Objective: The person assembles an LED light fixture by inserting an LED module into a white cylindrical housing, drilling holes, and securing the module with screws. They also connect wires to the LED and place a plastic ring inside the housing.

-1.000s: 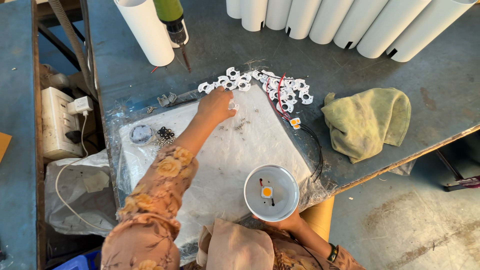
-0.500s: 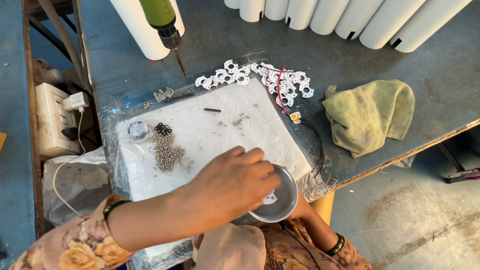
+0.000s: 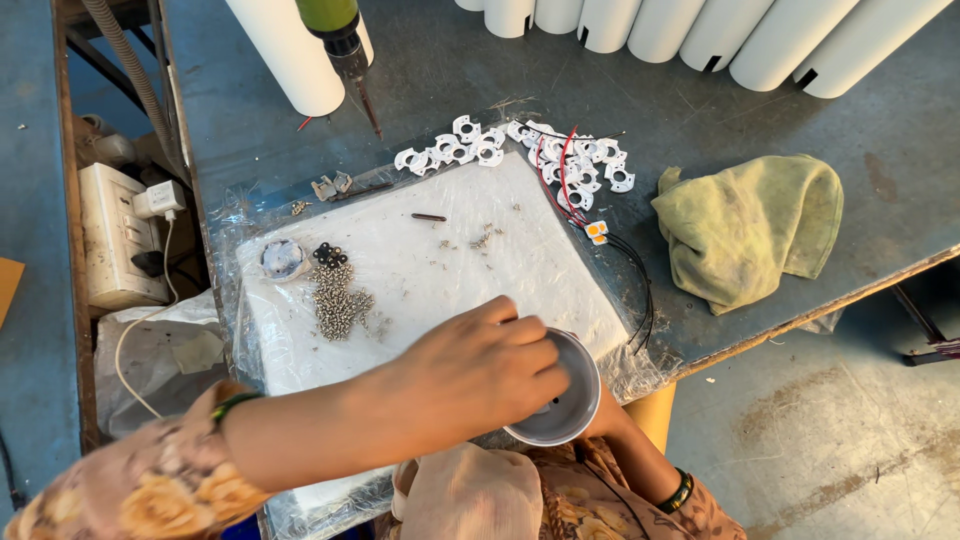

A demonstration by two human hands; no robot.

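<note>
Two hands meet at a small white cup (image 3: 565, 400) at the near edge of the tabletop (image 3: 700, 110). The left hand (image 3: 470, 375) reaches across from the left, and its fingers (image 3: 525, 330) are drawn narrow together over the cup mouth; if they pinch some small part, I cannot tell, because the hand hides it. The right hand is under the cup and almost fully hidden, so the state of its fingers I cannot tell; it seems to support the cup from below.

I think the cup could tip or slip off, since it sits partly beyond the edge of the white pad (image 3: 430, 260), and a push from the left fingers would cause this. Also the forearm passes near the screw pile (image 3: 338, 300) and could scatter it.

The cup is round, its open mouth facing up toward the camera, so its long axis is nearly vertical, a little tilted to the person.

Behind the pad lie white clips (image 3: 540, 150), and a green cloth (image 3: 750, 225) is to the right.
</note>
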